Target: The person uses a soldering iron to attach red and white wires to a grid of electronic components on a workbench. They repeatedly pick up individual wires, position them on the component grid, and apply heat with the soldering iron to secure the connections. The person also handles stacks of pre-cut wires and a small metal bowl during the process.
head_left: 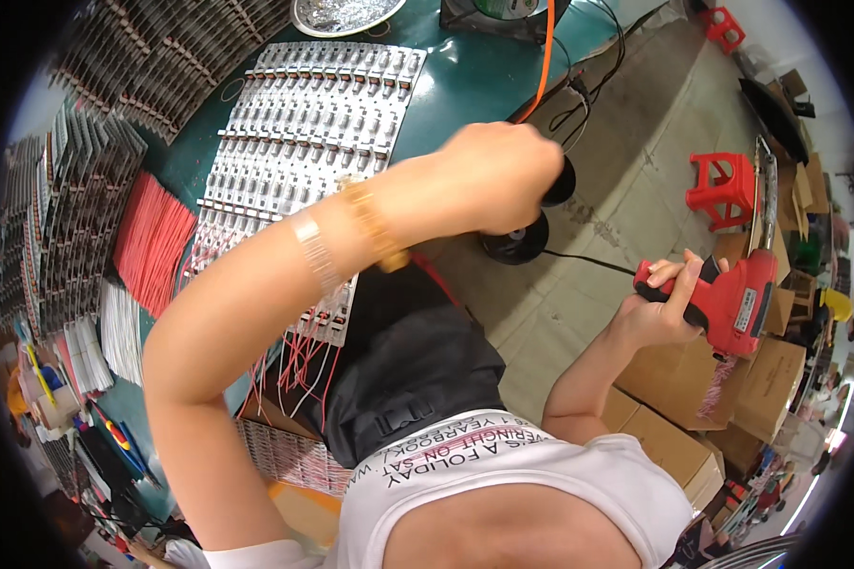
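Silvery bowl [349,33] holds shiny bits [343,11] while right grip [666,308] clasps red tool [742,302].

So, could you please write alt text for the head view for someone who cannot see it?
The person's right hand holds a red-and-black handheld tool out to the side. The left arm crosses above rows of small pale boards on a green table, the left hand near black round objects.

1. Red handheld tool [742,303]: one, past the right edge of the table [470,90].
2. Red stools [721,190]: two, well past that edge.
3. Orange cable [547,57]: one, reaching that edge.
4. Metal dish [346,16]: one, well back from the near edge.
5. Loose red wire bundle [152,242]: one, toward the left edge.
6. Wristbands [375,226]: two.
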`<action>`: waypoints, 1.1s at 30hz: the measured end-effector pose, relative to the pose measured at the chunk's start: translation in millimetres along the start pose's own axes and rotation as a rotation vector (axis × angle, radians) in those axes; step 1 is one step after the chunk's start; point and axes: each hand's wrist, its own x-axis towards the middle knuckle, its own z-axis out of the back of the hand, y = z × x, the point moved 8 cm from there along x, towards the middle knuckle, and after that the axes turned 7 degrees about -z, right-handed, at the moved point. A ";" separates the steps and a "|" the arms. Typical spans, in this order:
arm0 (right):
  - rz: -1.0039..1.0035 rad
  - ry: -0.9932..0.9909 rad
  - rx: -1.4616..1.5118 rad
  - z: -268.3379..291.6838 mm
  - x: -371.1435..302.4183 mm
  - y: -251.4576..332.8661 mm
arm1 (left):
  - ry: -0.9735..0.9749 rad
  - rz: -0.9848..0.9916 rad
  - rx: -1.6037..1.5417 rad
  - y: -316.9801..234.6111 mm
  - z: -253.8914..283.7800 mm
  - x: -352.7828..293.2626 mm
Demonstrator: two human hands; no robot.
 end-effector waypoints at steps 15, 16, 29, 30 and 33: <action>-0.048 0.045 -0.010 2.3 -3.5 -3.1 | -0.488 0.141 -0.122 26.4 48.9 -95.6; -0.051 0.044 -0.002 2.9 -4.0 -6.4 | -0.544 0.166 -0.097 25.6 50.8 -120.3; -0.133 0.519 0.283 -65.7 -61.9 25.8 | -0.464 0.505 0.168 -45.7 -24.3 -258.8; -0.156 0.571 0.295 -71.2 -71.3 32.1 | -0.479 0.492 0.165 -50.6 -27.4 -258.5; -0.268 0.718 0.298 -91.1 -96.0 31.1 | -0.515 0.436 0.136 -52.1 -33.1 -254.1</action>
